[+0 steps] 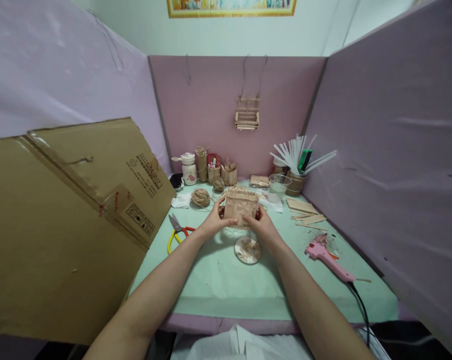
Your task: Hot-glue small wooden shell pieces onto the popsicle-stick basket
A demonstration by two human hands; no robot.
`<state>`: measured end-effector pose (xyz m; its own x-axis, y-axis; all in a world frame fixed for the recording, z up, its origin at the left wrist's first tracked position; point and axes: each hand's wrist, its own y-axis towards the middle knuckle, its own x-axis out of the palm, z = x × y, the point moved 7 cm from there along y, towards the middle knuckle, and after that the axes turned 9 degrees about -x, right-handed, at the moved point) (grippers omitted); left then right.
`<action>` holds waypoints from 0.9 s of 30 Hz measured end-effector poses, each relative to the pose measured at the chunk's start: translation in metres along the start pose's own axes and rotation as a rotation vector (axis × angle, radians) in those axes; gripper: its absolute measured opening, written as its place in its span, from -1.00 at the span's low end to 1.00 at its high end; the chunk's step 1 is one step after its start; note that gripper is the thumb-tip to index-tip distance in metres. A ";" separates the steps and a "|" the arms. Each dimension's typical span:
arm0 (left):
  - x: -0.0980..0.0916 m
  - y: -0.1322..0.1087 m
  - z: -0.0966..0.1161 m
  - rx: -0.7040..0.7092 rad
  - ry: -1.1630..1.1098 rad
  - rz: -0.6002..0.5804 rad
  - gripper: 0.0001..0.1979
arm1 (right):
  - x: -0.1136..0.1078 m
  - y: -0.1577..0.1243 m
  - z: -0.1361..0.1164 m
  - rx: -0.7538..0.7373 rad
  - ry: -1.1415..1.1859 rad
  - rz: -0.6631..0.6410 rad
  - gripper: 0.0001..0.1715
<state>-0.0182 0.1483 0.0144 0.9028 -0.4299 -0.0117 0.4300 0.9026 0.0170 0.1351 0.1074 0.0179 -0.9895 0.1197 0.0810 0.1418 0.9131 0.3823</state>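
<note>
A pale wooden box (241,206) — rope-like trim along its top, flower-like relief in front — upright and aloft

A pink panel (207,110) is standing along the far edge of the desk (214,285); lilac panels (394,160) are flanking its side edges. Behind, a pale wall (136,25) is bearing a framed picture (231,7).

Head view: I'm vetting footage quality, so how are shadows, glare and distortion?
Head view, soft shadows on the green tabletop below the left hand and right hand; head view, bright glints on the cardboard where tape runs; head view, apparent wide-angle stretch, the purple right partition flaring toward the edge.
</note>
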 end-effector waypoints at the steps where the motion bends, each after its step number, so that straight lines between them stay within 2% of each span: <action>1: 0.000 0.001 -0.001 0.007 -0.012 -0.009 0.19 | 0.000 0.000 0.000 -0.004 -0.009 -0.002 -0.29; 7: 0.004 0.006 -0.003 0.095 -0.011 -0.093 0.25 | -0.002 0.002 0.011 -0.009 -0.092 -0.050 -0.13; 10: 0.003 0.010 -0.007 0.130 0.041 -0.074 0.27 | -0.004 0.004 0.017 -0.026 -0.131 -0.071 -0.07; 16: 0.009 0.016 -0.010 0.220 0.190 -0.001 0.29 | -0.013 0.007 0.027 -0.055 -0.210 -0.022 -0.01; 27: 0.013 0.017 -0.014 0.198 0.258 0.065 0.33 | -0.022 0.003 0.027 -0.015 -0.369 0.031 -0.07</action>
<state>0.0005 0.1581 0.0001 0.9085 -0.3295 -0.2569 0.3870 0.8955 0.2199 0.1562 0.1180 -0.0080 -0.9279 0.2825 -0.2434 0.1699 0.9014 0.3983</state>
